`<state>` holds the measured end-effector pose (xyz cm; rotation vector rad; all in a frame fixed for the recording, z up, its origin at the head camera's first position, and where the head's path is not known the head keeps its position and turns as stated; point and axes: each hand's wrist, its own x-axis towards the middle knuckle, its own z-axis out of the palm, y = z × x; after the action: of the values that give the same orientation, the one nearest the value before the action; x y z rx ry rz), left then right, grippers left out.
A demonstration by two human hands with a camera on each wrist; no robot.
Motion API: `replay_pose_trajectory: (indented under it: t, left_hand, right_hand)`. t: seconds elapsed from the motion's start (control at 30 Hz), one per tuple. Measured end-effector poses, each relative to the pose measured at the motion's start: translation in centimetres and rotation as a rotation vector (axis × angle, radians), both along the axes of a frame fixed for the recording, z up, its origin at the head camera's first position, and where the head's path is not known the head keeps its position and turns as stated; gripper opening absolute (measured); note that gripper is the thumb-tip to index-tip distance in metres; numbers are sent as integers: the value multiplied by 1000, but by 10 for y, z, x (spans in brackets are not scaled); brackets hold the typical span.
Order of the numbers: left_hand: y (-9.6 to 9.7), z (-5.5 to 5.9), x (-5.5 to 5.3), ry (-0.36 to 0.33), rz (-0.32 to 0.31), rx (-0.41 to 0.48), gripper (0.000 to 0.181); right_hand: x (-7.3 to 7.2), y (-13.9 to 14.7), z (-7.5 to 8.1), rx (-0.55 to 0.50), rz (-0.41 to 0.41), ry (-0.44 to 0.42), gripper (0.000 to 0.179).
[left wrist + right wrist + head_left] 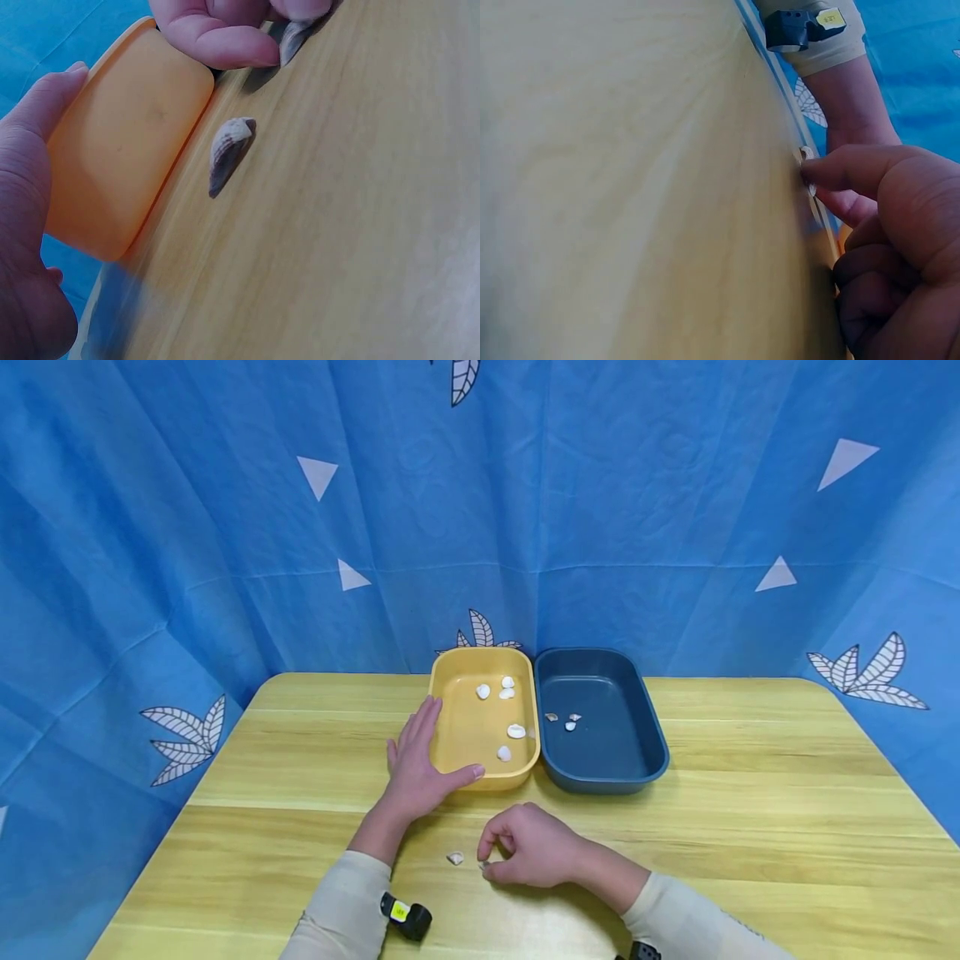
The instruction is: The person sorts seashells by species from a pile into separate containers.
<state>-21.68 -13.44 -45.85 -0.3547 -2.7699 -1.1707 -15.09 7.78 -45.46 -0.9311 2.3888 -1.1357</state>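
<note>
My right hand (536, 847) is low over the table, its index finger and thumb pinching a small pointed seashell (295, 39). To its left lies another small ridged spiral seashell (454, 857), larger in the left wrist view. My left hand (420, 772) rests on the near left corner of a yellow tray (471, 782), thumb along the front rim and fingers spread along the left side. Inside that tray are several white seashells (516, 732). Right beside it stands a dark blue tray (604, 786) with three small seashells (571, 726) in it.
Both trays stand at the back of the wooden table (765, 810), in front of a blue patterned curtain (637, 510). A black wrist camera (408, 918) sits on the left forearm, near the tabletop.
</note>
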Motion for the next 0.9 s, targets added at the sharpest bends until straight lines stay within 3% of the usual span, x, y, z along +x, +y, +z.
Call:
replay_pose_trajectory:
  t: [0.57, 0.9]
  left_hand:
    - [2, 0, 0, 3, -5, 10, 114]
    - [0, 0, 1, 3, -2, -3, 117]
  right_hand:
    - [1, 5, 2, -24, -21, -55, 13]
    - [1, 24, 17, -91, -50, -44, 12]
